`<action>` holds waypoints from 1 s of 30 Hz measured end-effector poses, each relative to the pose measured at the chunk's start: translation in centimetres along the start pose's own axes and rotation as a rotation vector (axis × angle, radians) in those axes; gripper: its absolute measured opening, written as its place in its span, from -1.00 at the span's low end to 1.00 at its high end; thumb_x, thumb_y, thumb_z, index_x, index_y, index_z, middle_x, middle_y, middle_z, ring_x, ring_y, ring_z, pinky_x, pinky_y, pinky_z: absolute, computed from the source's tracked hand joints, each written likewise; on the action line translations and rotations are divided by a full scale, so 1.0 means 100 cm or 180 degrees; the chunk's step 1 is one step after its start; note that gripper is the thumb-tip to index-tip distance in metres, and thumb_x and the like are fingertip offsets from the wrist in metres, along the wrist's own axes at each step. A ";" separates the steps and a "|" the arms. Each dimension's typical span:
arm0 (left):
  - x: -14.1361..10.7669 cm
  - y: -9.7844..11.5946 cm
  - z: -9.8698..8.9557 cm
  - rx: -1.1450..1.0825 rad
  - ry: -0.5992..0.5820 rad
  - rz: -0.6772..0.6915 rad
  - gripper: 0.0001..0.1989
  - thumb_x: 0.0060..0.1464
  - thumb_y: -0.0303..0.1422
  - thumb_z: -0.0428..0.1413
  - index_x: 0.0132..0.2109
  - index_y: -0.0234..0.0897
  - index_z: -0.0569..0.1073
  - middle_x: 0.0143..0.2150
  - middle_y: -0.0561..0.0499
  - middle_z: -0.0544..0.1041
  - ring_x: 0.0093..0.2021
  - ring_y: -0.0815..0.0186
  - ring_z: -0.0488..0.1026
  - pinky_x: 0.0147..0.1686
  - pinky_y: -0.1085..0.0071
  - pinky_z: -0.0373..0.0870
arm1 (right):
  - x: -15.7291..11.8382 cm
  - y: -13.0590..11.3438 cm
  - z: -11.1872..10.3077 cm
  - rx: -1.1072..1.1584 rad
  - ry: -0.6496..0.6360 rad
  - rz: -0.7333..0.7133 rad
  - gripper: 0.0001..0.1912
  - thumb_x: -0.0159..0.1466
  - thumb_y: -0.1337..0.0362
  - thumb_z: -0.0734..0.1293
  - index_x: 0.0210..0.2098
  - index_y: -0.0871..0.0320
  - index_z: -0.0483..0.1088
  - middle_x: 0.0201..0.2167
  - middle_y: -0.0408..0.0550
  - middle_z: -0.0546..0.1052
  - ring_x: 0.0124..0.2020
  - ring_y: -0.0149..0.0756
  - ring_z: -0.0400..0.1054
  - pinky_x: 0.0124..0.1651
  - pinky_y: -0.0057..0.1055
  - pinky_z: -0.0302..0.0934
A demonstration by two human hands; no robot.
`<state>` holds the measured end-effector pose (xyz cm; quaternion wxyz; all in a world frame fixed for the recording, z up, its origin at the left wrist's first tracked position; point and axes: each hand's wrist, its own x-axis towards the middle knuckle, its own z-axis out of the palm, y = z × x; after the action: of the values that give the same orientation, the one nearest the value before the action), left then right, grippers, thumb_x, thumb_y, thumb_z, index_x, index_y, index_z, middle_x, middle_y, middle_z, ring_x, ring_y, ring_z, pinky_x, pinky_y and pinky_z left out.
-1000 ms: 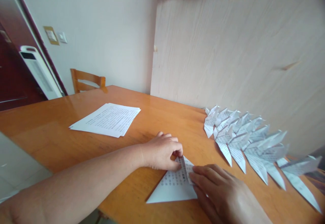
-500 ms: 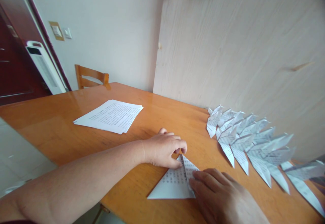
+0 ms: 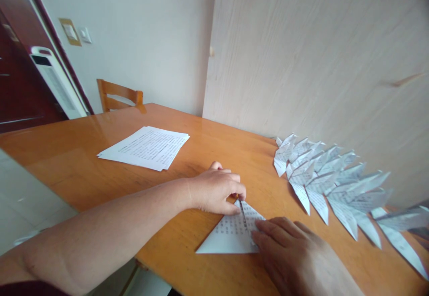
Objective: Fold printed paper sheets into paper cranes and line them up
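Observation:
A sheet of printed paper folded into a triangle (image 3: 228, 238) lies on the table in front of me, its point facing away. My left hand (image 3: 219, 193) pinches that far point between thumb and curled fingers. Over the paper's right edge lies my right hand (image 3: 291, 247), its fingers flat and close together, pressing on the right flap. A crease line runs from the tip down the middle. The right hand covers the lower right corner.
A stack of printed sheets (image 3: 145, 148) rests on the wooden table (image 3: 208, 148) at the left. Several folded paper pieces (image 3: 321, 175) stand in rows at the right, by a wooden panel (image 3: 284, 63). A chair (image 3: 119, 95) stands behind the table.
The view has tilted slightly downward. The left fingertips have closed in on the paper's tip. The right hand stays over the right flap with little movement.

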<state>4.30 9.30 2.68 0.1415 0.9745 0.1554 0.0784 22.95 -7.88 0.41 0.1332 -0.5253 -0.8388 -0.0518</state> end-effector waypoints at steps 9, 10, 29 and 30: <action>0.001 -0.002 0.002 -0.0041 -0.0022 0.0012 -0.82 0.06 -0.19 0.27 -0.16 -0.04 0.55 -0.22 0.10 0.51 -0.14 0.23 0.43 -0.02 0.20 0.04 | 0.001 -0.001 -0.001 -0.0117 -0.0038 0.0013 -0.76 0.16 0.52 0.38 -0.25 0.06 0.47 -0.21 -0.13 0.58 -0.30 -0.19 0.44 -0.30 -0.30 0.30; 0.001 -0.003 0.002 -0.0049 -0.0021 0.0017 -0.82 0.07 -0.19 0.27 -0.16 -0.04 0.55 -0.23 0.10 0.51 -0.13 0.23 0.43 -0.02 0.21 0.04 | 0.000 -0.001 0.000 -0.0132 -0.0033 0.0020 -0.75 0.16 0.52 0.38 -0.26 0.06 0.46 -0.21 -0.13 0.57 -0.30 -0.18 0.43 -0.30 -0.29 0.30; 0.001 -0.003 0.000 -0.0116 -0.0054 0.0044 -0.82 0.08 -0.19 0.26 -0.16 -0.04 0.54 -0.21 0.11 0.51 -0.12 0.24 0.43 -0.05 0.24 0.03 | -0.003 -0.004 0.001 -0.0251 -0.0152 -0.0005 -0.69 0.15 0.55 0.33 -0.19 0.07 0.46 -0.35 -0.13 0.54 -0.42 -0.26 0.39 -0.41 -0.36 0.26; 0.001 -0.003 0.000 -0.0123 -0.0062 0.0041 -0.82 0.09 -0.18 0.26 -0.16 -0.04 0.54 -0.21 0.11 0.51 -0.12 0.24 0.43 -0.05 0.24 0.03 | -0.003 -0.004 0.001 -0.0259 -0.0166 -0.0015 -0.68 0.15 0.55 0.33 -0.18 0.08 0.46 -0.33 -0.12 0.55 -0.42 -0.26 0.40 -0.40 -0.36 0.28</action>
<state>4.33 9.63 2.57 0.1614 0.9733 0.1461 0.0727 22.72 -8.32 0.26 0.0897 -0.5295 -0.8404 -0.0725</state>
